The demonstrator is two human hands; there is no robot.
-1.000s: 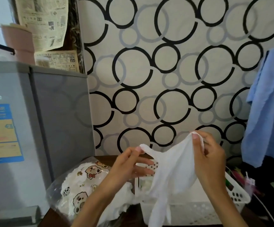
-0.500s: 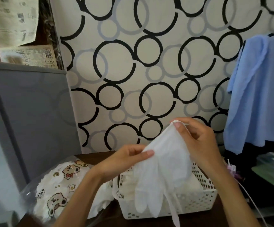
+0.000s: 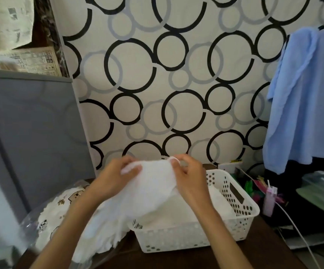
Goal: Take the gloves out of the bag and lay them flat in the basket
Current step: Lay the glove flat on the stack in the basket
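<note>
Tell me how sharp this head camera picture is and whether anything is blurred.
Head view: motion-smeared overall; the glove between left hand and right hand is a soft white blur, the bag smeared, basket holes fairly legible.

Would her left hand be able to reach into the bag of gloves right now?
Probably not at once. The left hand pinches one edge of the white glove, the right hand the other. The bag lies just below with nothing in between, so it looks reachable once the glove is released.
</note>
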